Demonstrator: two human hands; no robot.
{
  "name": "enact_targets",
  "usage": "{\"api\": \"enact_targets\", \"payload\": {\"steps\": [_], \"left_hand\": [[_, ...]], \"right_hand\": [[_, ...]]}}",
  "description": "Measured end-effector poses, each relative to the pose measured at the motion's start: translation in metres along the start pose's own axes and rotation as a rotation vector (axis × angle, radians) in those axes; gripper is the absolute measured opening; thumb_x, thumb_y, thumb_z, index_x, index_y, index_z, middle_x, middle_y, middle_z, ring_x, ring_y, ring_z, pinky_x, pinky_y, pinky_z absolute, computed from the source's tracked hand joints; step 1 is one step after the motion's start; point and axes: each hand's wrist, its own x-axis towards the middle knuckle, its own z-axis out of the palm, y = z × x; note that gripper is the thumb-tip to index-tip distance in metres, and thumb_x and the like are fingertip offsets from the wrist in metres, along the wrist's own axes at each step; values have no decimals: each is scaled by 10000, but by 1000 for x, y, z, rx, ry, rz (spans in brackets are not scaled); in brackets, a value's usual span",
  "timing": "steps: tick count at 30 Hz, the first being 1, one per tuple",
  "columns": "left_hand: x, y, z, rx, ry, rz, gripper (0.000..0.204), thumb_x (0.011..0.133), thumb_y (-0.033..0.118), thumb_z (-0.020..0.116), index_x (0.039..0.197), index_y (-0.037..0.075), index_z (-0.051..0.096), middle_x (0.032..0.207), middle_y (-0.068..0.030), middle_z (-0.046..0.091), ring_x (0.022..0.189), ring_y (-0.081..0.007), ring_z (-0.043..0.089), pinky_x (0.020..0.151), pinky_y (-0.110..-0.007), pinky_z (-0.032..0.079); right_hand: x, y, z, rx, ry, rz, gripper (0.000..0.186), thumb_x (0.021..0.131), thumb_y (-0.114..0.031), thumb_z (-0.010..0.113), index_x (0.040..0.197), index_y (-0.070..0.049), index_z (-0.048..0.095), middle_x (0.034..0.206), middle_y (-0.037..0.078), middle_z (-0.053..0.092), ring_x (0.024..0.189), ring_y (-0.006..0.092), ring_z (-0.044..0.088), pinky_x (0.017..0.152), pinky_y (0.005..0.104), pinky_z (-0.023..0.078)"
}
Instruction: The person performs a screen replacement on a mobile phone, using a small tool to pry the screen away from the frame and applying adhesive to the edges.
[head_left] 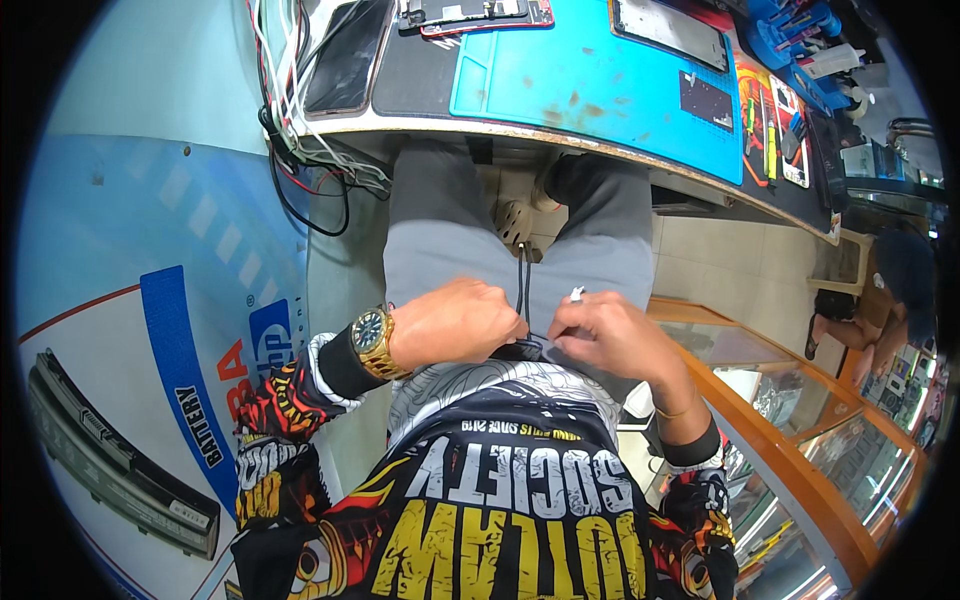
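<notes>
Grey trousers (440,230) cover the seated person's lap, where both hands meet at the waistband. Left hand (452,325) curls shut, seemingly on the dark drawstring (522,285) hanging between the thighs. Right hand (610,335) pinches a small white thing (577,294), perhaps the cord's tip.

Seated person, view down at lap. Left hand (455,325) and right hand (605,335), both closed, grip waistband of grey shorts (440,225) by dark drawstring (523,280). Blue work mat (590,75) on bench (420,125) ahead.
</notes>
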Motion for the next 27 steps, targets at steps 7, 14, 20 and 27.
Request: {"api": "enact_targets", "payload": {"steps": [7,14,20,27], "left_hand": [[0,1,-2,-6,1,-9,75,832,103,652,850,48,699,761,-154,704,742,-361,697,643,-461,540],[-1,1,-1,-16,-8,-50,94,837,116,661,859,44,719,750,-158,705,727,-375,697,638,-469,542],[-4,2,2,-11,31,-46,87,828,117,658,841,51,712,748,-159,706,727,-371,700,629,-468,542],[-6,3,3,-12,76,-43,81,813,108,657,829,53,714,739,-158,707,735,-364,706,629,-470,541]], "right_hand": [[-5,-8,-1,-12,166,63,156,840,-25,696,996,-13,690,856,155,694,830,360,671,756,429,526],[-12,-3,28,308,221,276,329,847,-49,746,1167,-28,670,840,110,680,762,239,674,730,374,534],[-34,-18,52,297,279,284,166,849,-14,743,1013,-25,726,848,106,680,746,249,683,692,369,545],[-39,-35,51,-361,349,22,228,826,-39,719,1054,-31,712,916,104,627,745,306,649,649,417,536]]}}
